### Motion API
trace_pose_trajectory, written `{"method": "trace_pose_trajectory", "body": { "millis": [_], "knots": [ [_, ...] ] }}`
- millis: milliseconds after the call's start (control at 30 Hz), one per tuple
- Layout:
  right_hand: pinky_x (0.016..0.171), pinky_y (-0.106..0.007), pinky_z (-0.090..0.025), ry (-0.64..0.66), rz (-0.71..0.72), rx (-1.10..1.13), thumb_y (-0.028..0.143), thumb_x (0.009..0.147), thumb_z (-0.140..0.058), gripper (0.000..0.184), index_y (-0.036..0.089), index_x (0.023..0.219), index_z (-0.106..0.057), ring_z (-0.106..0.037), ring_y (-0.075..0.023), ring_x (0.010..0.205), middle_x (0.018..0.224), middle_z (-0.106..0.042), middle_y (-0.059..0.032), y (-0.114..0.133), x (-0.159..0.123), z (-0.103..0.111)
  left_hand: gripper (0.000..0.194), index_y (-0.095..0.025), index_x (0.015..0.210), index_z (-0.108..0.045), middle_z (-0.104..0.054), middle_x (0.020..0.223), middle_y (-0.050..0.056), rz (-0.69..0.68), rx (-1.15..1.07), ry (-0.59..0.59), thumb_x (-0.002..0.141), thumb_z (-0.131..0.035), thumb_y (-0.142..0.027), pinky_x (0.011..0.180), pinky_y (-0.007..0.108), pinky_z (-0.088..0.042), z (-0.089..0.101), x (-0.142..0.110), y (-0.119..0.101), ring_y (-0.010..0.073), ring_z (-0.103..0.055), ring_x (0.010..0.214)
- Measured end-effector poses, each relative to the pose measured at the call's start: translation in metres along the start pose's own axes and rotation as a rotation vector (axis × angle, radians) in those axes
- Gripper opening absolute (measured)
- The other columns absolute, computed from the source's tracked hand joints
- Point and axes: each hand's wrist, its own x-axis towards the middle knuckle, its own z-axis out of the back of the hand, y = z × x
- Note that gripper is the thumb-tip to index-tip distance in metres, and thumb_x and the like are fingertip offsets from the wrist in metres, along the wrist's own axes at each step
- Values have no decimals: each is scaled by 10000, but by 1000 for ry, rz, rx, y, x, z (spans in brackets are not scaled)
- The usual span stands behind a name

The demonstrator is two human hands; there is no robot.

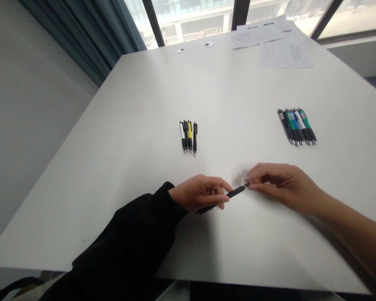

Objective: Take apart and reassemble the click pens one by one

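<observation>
My left hand [203, 193] is closed round the barrel of a black pen [237, 192], which slants up to the right just above the white table. At the pen's right end, my right hand [278, 183] pinches the small silver tip [247, 184] between thumb and fingertips. Whether the tip is loose from the barrel or still joined, I cannot tell. Beyond my left hand lies a small row of pens [189, 136], white, black and yellow, with black grips pointing toward me. Farther right, past my right hand, rests a tight group of black, green, blue and white pens [297, 126].
The white table [138, 125] reaches to the window. Printed papers [285, 54] lie at its far right, and two small white oval pieces [209, 44] with dark centres sit near the far edge. A blue curtain [90, 33] hangs beyond the left edge.
</observation>
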Motion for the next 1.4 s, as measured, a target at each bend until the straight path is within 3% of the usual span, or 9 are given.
{"method": "trace_pose_trajectory", "body": {
  "millis": [233, 567, 1067, 1400],
  "knots": [
    [634, -298, -502, -3, 3, 11, 423, 911, -722, 206, 220, 933, -751, -661, -179, 746, 852, -741, -51, -1, -1, 2, 452, -110, 1137, -669, -733, 763, 59, 8, -41, -5, 922, -675, -508, 546, 200, -389, -1, 0, -1, 87, -511, 575],
    [622, -290, -488, 24, 14, -22, 411, 934, -692, 217, 201, 916, -742, -629, -163, 693, 822, -731, -53, 0, 0, -3, 403, -107, 1139, -665, -734, 762, 57, -7, -31, 0, 934, -676, -454, 543, 197, -387, -1, 0, 1, 82, -503, 565],
    [656, -278, -509, 64, 177, -181, 291, 981, -612, 112, 225, 976, -702, -654, -156, 725, 905, -735, -49, 0, 0, -1, 372, -107, 1154, -667, -737, 779, 54, 7, 40, 42, 967, -631, -426, 595, 202, -421, 1, 0, -2, 91, -550, 610],
    [598, -262, -458, 71, 222, -315, 316, 1018, -537, 215, 212, 880, -666, -605, -141, 640, 761, -677, -26, -1, 1, -7, 366, -120, 1171, -655, -739, 803, 56, 6, 51, 62, 979, -613, -428, 622, 218, -433, 1, 0, -3, 107, -580, 655]
  ]
}}
